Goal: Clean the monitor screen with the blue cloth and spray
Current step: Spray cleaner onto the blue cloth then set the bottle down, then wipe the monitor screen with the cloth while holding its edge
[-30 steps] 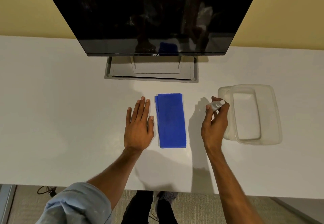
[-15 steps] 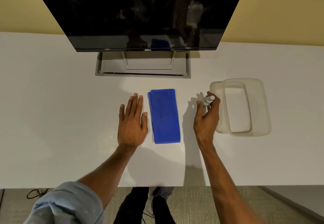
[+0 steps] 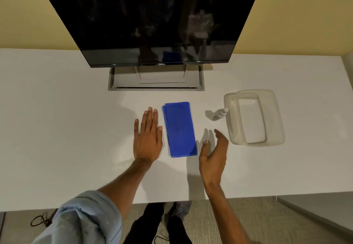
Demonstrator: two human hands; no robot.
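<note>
Supplies sit in a row in front of the black flat monitor (image 3: 150,18), seemingly laid out within easy reach for cleaning it. One folded blue rectangular cloth (image 3: 180,129) lies flat on the white desk (image 3: 57,129), between the two hands. One small clear spray bottle with a white cap (image 3: 219,114) stands just beside the one clear plastic tub (image 3: 275,117), well ahead of the right hand (image 3: 214,156). That hand hovers with fingers loosely spread, gripping nothing. The left hand (image 3: 148,138) rests palm-down, fingers extended flat, next to the cloth, also empty. The screen shows smudges, probably untouched by cleaning so far.
</note>
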